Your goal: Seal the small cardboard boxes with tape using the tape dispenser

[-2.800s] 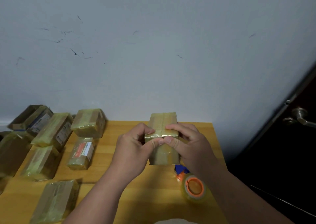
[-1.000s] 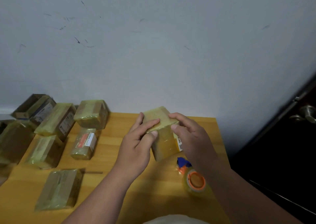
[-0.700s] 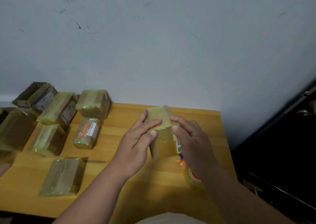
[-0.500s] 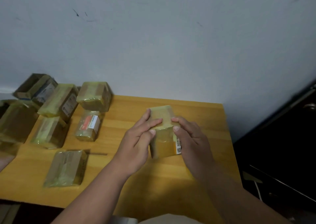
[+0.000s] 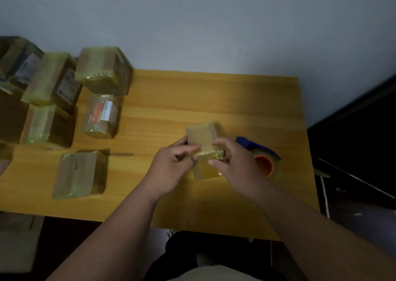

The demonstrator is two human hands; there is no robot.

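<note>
A small tape-wrapped cardboard box (image 5: 202, 138) is held just above the wooden table (image 5: 214, 96), right of centre. My left hand (image 5: 171, 166) grips its left side with thumb and fingers. My right hand (image 5: 234, 163) holds its right side, fingers over the near edge. The tape dispenser (image 5: 260, 155), blue with an orange core and clear tape, lies on the table just right of my right hand, partly hidden by it.
Several other taped boxes lie on the table's left part, among them one near the front (image 5: 79, 173), one with a red-and-white label (image 5: 101, 115) and a bigger one by the wall (image 5: 104, 69). A dark door stands at the right.
The camera has tilted down, so the table's front edge and my lap now show. Both hands have kept the box and shifted their grip on it; the dispenser is in view again.
</note>
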